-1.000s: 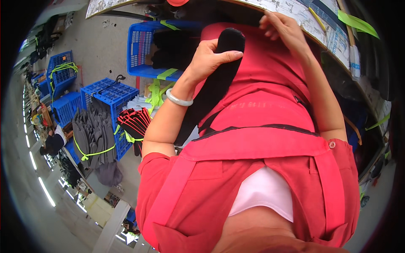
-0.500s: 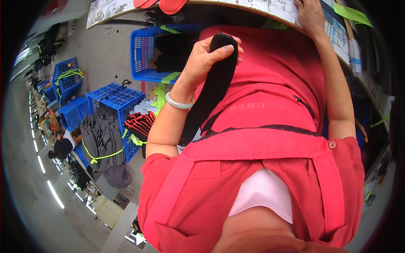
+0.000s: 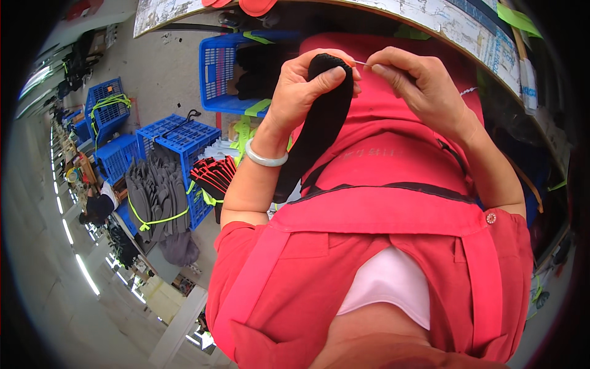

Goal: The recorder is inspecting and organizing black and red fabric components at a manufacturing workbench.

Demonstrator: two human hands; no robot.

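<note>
My left hand (image 3: 307, 83) is closed around the top of a long black knitted piece (image 3: 322, 117), sock-like in shape, with the thumb pressed on its front. The rest of it hangs down toward my left elbow. Close by on the right, my right hand (image 3: 424, 86) pinches a thin metal needle-like tool (image 3: 361, 63). Its tip reaches the folded upper end of the knitted piece, where my left fingers hide the exact contact. A short pale twisted bit (image 3: 468, 91) shows beside my right wrist.
A worn white-topped table (image 3: 424, 24) runs along the far side, with red flat pieces (image 3: 255, 6) on its edge. To the left are a blue crate with black goods (image 3: 215, 107), stacked red-edged black pieces (image 3: 212, 175) and a tied grey bundle (image 3: 157, 190). A person (image 3: 98, 206) is farther left.
My right hand has left the table edge and come in beside my left hand, now with the thin tool pinched in it. My left hand still grips the black piece.
</note>
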